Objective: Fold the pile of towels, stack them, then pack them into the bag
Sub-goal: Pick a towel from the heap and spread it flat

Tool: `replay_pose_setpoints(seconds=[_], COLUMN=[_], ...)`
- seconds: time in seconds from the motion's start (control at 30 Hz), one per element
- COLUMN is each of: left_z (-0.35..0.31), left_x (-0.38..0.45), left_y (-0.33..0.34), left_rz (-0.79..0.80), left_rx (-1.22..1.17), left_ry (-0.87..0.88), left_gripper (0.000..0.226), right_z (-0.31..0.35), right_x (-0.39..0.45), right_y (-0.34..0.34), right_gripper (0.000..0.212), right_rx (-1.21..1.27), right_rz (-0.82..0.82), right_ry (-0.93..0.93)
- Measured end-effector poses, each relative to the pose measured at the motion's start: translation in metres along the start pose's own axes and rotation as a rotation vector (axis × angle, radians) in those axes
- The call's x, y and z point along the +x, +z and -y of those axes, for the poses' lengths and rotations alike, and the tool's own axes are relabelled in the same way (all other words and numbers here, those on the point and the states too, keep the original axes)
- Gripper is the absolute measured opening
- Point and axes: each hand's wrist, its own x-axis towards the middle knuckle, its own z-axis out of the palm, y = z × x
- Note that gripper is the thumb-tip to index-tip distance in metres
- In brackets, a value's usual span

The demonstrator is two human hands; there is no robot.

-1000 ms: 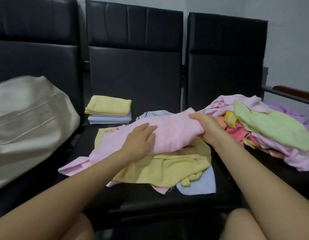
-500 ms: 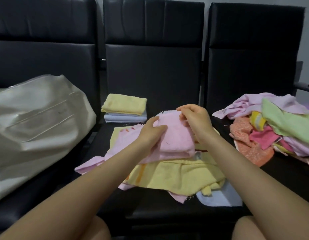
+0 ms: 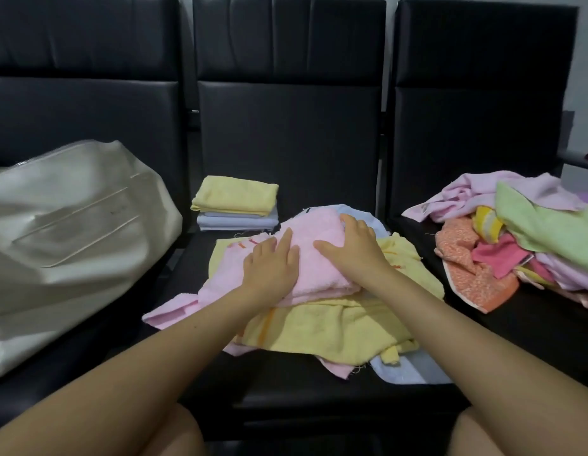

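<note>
A pink towel [image 3: 314, 255], folded over, lies on top of loose yellow towels [image 3: 322, 327] on the middle seat. My left hand [image 3: 271, 268] lies flat on its left part with straight fingers. My right hand [image 3: 353, 250] presses flat on its right part, fingertips at the far edge. A small stack of folded towels [image 3: 235, 205], yellow on top of pale blue ones, sits at the back of the same seat. An unfolded pile of towels [image 3: 516, 238] in pink, green and orange covers the right seat. A cream bag [image 3: 62, 232] lies on the left seat.
Three black padded chairs [image 3: 289, 126] stand side by side with tall backrests. A pale blue towel [image 3: 411, 373] pokes out under the yellow ones near the seat's front edge. An armrest [image 3: 582, 159] shows at the far right. My knees are at the bottom edge.
The pink towel was stretched out between my hands, then folded over itself. Both hands let go of its edges and now lie flat on top of it.
</note>
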Motion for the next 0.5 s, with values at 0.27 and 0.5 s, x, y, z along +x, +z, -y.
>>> replay_pose_setpoints(seconds=[0.27, 0.5], left_z=[0.001, 0.007], left_x=[-0.002, -0.003], left_y=[-0.018, -0.056], left_rz=[-0.181, 0.025], left_rx=[-0.403, -1.118], left_ry=[0.011, -0.334], left_gripper=[0.043, 0.049], right_z=[0.007, 0.06], right_x=[-0.004, -0.007], right_y=[-0.015, -0.018], right_gripper=[0.024, 0.019], right_rx=[0.317, 0.495], right_rz=[0.062, 0.16], right_ry=[0.212, 0.148])
